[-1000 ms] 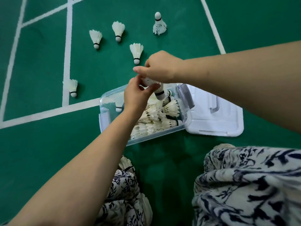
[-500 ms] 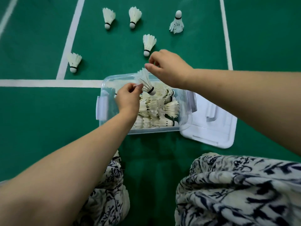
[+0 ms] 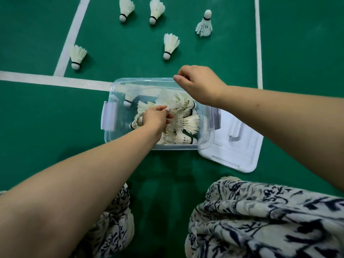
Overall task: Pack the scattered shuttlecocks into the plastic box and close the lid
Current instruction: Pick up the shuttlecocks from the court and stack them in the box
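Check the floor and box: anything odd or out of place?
One shuttlecock at far right stands on its feathers, cork up, and the feathers look frayed; the other four on the floor lie cork toward the camera. The lid lies off beside the box. Nothing else stands out.

Counted: five loose shuttlecocks on floor; one clear plastic box, its heap beyond exact count; one lid; two hands.
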Motion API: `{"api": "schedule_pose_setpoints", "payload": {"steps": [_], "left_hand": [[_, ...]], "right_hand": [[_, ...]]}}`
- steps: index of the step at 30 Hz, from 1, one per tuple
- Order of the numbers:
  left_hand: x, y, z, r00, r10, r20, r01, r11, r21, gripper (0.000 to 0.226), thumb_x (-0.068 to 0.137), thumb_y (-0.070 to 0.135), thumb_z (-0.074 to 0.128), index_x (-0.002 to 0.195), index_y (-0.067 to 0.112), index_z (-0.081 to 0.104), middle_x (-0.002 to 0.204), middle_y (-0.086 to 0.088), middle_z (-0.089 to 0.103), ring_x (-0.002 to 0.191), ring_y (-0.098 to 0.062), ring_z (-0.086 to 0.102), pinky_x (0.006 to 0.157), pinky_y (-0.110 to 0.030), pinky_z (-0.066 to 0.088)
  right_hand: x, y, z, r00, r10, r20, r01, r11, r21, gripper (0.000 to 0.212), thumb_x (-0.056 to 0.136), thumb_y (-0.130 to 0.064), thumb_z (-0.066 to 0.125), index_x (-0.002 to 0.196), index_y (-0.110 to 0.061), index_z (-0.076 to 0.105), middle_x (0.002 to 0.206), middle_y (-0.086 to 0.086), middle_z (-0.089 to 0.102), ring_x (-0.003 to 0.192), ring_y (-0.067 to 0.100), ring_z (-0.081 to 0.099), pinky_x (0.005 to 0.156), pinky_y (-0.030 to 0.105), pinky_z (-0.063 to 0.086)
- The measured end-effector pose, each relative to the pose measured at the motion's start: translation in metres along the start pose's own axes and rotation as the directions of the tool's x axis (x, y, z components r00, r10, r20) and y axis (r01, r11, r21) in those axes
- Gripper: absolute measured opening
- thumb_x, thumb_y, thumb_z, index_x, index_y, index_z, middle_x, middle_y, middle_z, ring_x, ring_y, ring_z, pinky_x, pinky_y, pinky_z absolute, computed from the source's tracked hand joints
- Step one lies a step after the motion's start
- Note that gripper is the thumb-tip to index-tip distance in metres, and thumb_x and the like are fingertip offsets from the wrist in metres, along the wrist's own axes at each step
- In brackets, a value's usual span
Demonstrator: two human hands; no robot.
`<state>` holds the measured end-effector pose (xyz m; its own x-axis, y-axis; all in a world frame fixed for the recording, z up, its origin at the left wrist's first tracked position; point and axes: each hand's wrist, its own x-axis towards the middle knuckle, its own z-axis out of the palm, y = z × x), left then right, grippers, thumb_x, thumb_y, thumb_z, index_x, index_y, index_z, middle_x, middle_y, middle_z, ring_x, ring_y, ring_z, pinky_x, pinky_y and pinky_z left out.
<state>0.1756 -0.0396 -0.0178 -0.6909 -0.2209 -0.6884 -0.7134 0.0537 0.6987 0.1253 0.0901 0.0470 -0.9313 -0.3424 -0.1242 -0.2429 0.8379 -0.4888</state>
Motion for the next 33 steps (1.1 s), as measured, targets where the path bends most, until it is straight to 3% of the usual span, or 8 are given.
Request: {"api": "schedule_pose_setpoints", "payload": {"steps": [6,10,14,18,23,27,29,33], "left_hand": [[0.011,0.013,-0.006,0.981,-0.179,0.073,0.178,0.984,0.027,0.029,0.097,0.006,0.038,0.122,0.016,0.049,0.063,-0.002,0.052,0.047,-0.009,0.038,0.043,-0.017,0.031],[0.021,0.019,-0.018,0.962,-0.256,0.094,0.248,0.965,0.087,0.016,0.098,0.015,0.043,0.106,0.029,0.045,0.053,0.003,0.053,0.028,-0.002,0.041,0.038,-0.007,0.034],[0.027,0.016,-0.024,0.967,-0.246,0.072,0.231,0.958,0.169,0.011,0.098,0.014,0.045,0.091,0.022,0.047,0.053,0.002,0.052,0.03,-0.004,0.042,0.04,-0.015,0.032],[0.028,0.013,-0.028,0.981,-0.163,0.104,0.134,0.96,0.245,0.042,0.093,0.013,0.055,0.131,0.021,0.04,0.064,-0.001,0.054,0.033,-0.004,0.048,0.043,-0.016,0.034],[0.016,0.018,-0.048,0.997,0.001,0.074,-0.041,0.845,0.533,0.07,0.078,0.009,0.073,0.139,0.017,0.039,0.086,-0.01,0.063,0.059,-0.015,0.053,0.052,-0.026,0.046],[-0.007,0.036,-0.059,0.965,0.244,0.098,-0.223,0.563,0.796,0.053,0.082,0.018,0.07,0.131,0.013,0.05,0.12,-0.013,0.062,0.093,-0.025,0.062,0.084,-0.031,0.047],[-0.021,0.055,-0.066,0.927,0.342,0.151,-0.303,0.449,0.841,0.04,0.085,0.024,0.065,0.123,0.014,0.058,0.116,-0.01,0.066,0.103,-0.025,0.062,0.09,-0.031,0.046],[-0.052,0.105,-0.087,0.842,0.502,0.195,-0.406,0.354,0.842,0.023,0.087,0.025,0.059,0.105,0.016,0.068,0.098,-0.006,0.073,0.091,-0.021,0.064,0.081,-0.025,0.047]], "right_hand": [[-0.003,0.004,-0.001,1.0,0.018,0.021,-0.018,1.0,-0.019,0.036,0.099,-0.035,0.038,0.1,-0.006,0.058,0.101,0.013,0.063,0.081,0.019,0.043,0.066,0.028,0.025],[-0.006,0.01,0.0,0.999,0.032,0.037,-0.032,0.999,-0.014,0.036,0.099,-0.036,0.037,0.098,-0.006,0.058,0.095,0.013,0.063,0.08,0.022,0.046,0.066,0.029,0.029],[-0.008,0.014,0.0,0.998,0.044,0.054,-0.042,0.999,-0.031,0.03,0.1,-0.035,0.037,0.088,-0.012,0.053,0.086,0.006,0.056,0.079,0.021,0.044,0.065,0.028,0.027],[-0.009,0.013,-0.005,0.997,0.049,0.061,-0.047,0.998,-0.037,0.028,0.099,-0.034,0.038,0.089,-0.013,0.054,0.09,0.007,0.059,0.081,0.021,0.046,0.067,0.027,0.029],[-0.018,0.002,-0.022,0.998,0.054,0.035,-0.052,0.996,-0.068,0.034,0.098,-0.032,0.04,0.112,-0.008,0.06,0.113,0.012,0.064,0.104,0.029,0.055,0.078,0.03,0.038],[-0.029,-0.012,-0.042,0.998,0.064,0.012,-0.062,0.992,-0.113,0.031,0.097,-0.03,0.042,0.113,-0.01,0.06,0.113,0.011,0.065,0.104,0.028,0.055,0.079,0.03,0.04],[-0.034,-0.02,-0.055,0.998,0.058,0.034,-0.052,0.985,-0.166,0.029,0.096,-0.03,0.043,0.113,-0.013,0.06,0.112,0.01,0.064,0.103,0.028,0.056,0.081,0.031,0.042],[-0.043,-0.04,-0.088,0.996,0.053,0.068,-0.027,0.944,-0.328,0.032,0.094,-0.032,0.047,0.12,-0.015,0.055,0.118,0.013,0.061,0.108,0.029,0.055,0.088,0.035,0.043]]}}
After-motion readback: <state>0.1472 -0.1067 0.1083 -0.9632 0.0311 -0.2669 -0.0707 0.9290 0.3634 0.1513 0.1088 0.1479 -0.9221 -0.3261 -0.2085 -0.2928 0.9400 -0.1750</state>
